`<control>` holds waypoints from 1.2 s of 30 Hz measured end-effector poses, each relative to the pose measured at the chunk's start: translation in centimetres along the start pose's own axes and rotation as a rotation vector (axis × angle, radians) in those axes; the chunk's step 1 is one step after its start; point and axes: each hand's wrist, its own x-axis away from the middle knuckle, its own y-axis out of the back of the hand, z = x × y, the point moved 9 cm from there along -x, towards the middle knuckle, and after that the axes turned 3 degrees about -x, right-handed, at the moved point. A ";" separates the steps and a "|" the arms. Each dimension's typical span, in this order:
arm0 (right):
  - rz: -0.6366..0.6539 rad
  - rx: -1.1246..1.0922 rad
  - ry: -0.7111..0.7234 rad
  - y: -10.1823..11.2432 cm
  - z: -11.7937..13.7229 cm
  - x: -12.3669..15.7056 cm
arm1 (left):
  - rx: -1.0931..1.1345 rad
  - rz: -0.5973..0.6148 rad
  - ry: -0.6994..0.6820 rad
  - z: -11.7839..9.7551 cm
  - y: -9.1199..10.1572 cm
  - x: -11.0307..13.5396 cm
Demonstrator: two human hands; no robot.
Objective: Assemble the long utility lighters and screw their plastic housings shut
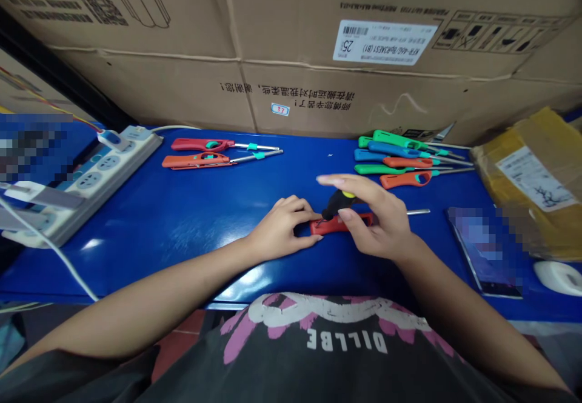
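Observation:
A red long-nosed lighter [330,225] lies flat on the blue table [182,209], its metal nozzle [418,212] pointing right. My left hand [284,224] pinches the lighter's left end against the table. My right hand [370,215] grips a small screwdriver with a black and yellow handle [339,202], its tip down on the lighter's body. The index finger of that hand sticks out straight to the left.
Two red-orange lighters [204,151] lie at the back left, a pile of several green, blue and orange lighters [404,160] at the back right. A power strip [97,176] sits far left, a phone [488,251] and tape roll [559,276] right. Cardboard boxes [291,45] wall the back.

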 end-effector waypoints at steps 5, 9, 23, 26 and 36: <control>-0.093 0.176 0.105 0.6 1.0 0.2 | -0.001 0.001 -0.010 -0.1 0.0 0.0; -0.087 0.274 0.160 0.7 1.4 0.3 | -0.009 0.003 -0.008 -0.1 0.0 0.0; 0.029 0.110 0.039 0.2 1.0 -0.1 | -0.029 -0.005 -0.026 -0.3 -0.1 0.1; 0.041 0.070 0.013 0.5 0.8 -0.2 | -0.022 0.010 -0.011 -0.3 -0.1 0.1; 0.035 0.060 -0.039 0.6 -0.4 0.3 | 0.017 0.024 0.006 -0.1 0.0 0.1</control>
